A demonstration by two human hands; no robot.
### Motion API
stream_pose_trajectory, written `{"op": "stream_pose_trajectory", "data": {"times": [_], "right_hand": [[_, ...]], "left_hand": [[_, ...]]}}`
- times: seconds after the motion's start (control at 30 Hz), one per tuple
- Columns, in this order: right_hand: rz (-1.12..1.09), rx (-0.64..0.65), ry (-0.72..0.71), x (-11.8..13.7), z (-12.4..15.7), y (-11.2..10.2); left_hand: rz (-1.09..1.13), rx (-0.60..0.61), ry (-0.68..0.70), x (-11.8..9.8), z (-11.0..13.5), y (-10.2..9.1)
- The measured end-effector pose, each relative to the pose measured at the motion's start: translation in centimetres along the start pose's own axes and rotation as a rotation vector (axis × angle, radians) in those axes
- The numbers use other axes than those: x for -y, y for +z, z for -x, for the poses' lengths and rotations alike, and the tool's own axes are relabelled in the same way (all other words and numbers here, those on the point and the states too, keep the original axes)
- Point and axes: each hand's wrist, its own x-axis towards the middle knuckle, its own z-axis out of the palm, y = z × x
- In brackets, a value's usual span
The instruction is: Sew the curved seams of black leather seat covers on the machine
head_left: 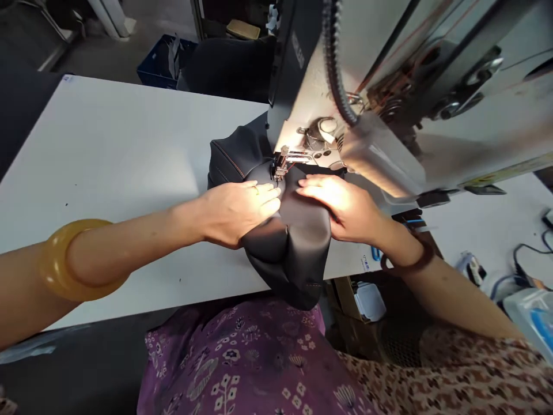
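A black stitched leatherette piece (294, 248), bunched and curved, with a seam of reddish-brown topstitching, lies under the presser foot (280, 164) of a sewing machine. My left hand (237, 213) lies flat on it just left of the foot, a ring on one finger and a large amber bangle on the forearm. My right hand (341, 207) presses on the same piece right of the foot, fingers extended toward the needle area. The needle point is hidden by the foot and the material.
The sewing machine head (380, 115) with its toothed belt fills the upper right, above a white table (108, 144). Beyond the table stand a blue crate (162, 63) and a dark seat (228, 66). A cardboard box (345, 300) sits below the table edge, with cables (531, 253) at right.
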Motion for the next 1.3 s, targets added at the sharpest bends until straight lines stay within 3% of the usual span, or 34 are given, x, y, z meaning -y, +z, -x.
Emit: {"op": "stream_pose_trajectory", "data": {"times": [0.17,0.3,0.53,0.87,0.97,1.07,1.13,1.23,1.3], "right_hand": [[-0.087,0.119,-0.193,0.5,-3.5,-0.9],[0.039,0.249,-0.267,0.9,-3.0,-0.2],[0.108,0.215,-0.288,0.6,-1.4,1.1],[-0.021,0.012,-0.114,-1.4,-3.0,1.9],[-0.025,-0.087,-0.085,-1.2,-1.7,1.8],[0.028,-0.251,-0.089,-0.2,1.3,1.5],[0.069,-0.195,-0.13,0.7,3.4,1.8],[0.179,0.024,-0.214,1.6,4.8,3.6],[0.248,-0.029,-0.275,1.8,4.6,4.9]], "left_hand": [[0.031,0.068,0.072,0.4,0.3,0.0],[-0.1,0.041,0.018,-0.6,1.0,1.0],[-0.178,-0.03,-0.054,-1.8,1.3,1.2],[-0.052,-0.001,-0.127,1.2,0.6,1.2],[0.02,-0.002,-0.142,1.4,1.0,1.1],[0.183,-0.014,-0.176,1.1,1.6,0.1],[0.331,-0.042,-0.152,0.5,1.6,-1.1],[0.43,-0.04,-0.029,-1.1,1.2,-2.7],[0.371,-0.002,0.029,-2.3,1.2,-3.3]]}}
